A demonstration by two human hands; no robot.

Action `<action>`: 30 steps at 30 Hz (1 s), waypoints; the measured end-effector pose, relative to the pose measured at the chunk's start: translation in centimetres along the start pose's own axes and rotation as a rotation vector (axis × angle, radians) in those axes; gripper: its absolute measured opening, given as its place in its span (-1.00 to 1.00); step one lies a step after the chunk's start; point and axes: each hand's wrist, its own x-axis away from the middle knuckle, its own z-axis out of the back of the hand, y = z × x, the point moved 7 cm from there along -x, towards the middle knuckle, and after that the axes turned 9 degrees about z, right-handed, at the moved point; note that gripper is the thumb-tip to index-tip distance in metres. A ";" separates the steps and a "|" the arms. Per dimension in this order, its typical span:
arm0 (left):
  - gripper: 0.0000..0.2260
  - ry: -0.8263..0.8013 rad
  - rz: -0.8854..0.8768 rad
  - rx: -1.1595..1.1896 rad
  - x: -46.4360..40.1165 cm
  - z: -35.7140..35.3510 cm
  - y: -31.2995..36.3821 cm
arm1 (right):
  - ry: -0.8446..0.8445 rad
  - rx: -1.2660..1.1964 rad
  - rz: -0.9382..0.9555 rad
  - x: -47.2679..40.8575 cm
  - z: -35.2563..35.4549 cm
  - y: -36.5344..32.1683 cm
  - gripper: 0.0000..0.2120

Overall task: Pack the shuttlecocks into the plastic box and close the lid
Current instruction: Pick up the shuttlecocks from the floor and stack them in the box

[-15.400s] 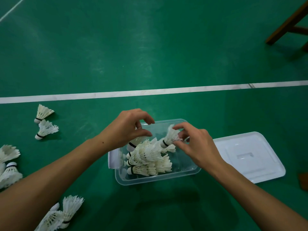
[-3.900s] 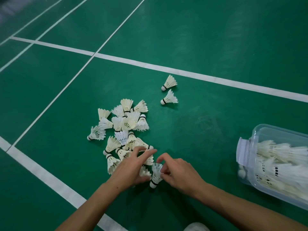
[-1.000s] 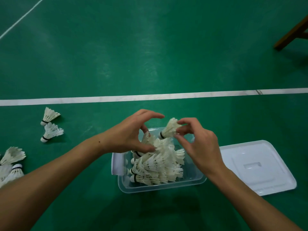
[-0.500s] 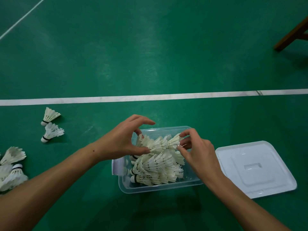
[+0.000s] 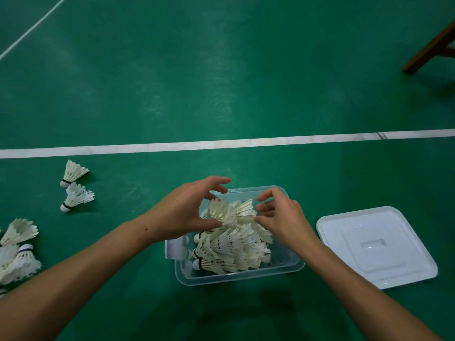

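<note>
Head cam looks down at the clear plastic box (image 5: 236, 275) on the green floor (image 5: 221, 82), stuffed with shuttlecocks (image 5: 231, 247). Left hand (image 5: 183, 212) and right hand (image 5: 280, 217) both pinch the top shuttlecocks (image 5: 229, 211) over the box. Lid (image 5: 374, 246) lies just right of it, off; loose shuttlecocks (image 5: 73, 183) sit on the left.

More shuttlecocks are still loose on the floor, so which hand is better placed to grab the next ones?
Probably the left hand. The loose shuttlecocks lie on the floor left of the plastic box, on that arm's side. The right hand would have to cross over the box.
</note>
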 end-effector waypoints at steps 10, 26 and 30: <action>-0.10 -0.023 -0.090 0.076 -4.2 0.6 3.8 | -0.025 -0.014 0.405 2.5 3.1 -7.0 -0.56; -0.45 -0.032 0.008 0.007 -3.6 -2.5 1.0 | 0.368 0.364 0.198 3.8 6.2 -1.4 -0.61; -0.47 -0.031 -0.004 -0.137 -2.9 -3.9 1.2 | 0.345 0.458 0.252 3.4 4.9 -2.0 -0.61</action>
